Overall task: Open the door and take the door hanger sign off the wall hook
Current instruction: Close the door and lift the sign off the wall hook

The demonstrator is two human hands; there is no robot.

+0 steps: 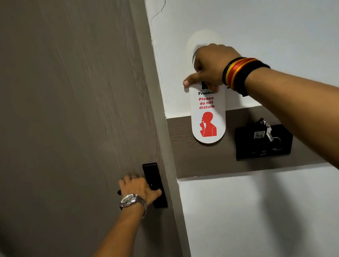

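Observation:
A grey-brown wooden door point(54, 101) fills the left half of the view and looks closed against its frame. My left hand point(139, 188) grips the black door handle point(119, 192) beside the black lock plate point(155, 185). On the white wall to the right hangs a white door hanger sign point(208, 118) with red "Please do not disturb" text and a red figure. My right hand point(212, 64) is closed on the sign's upper part, thumb across its front. The hook itself is hidden behind my hand.
A brown wooden band point(185, 152) runs across the white wall point(277, 2). On it sits a black card-holder switch panel point(248, 145) with a key tag and keys in it, just under my right forearm. A crack runs up the wall near the door frame.

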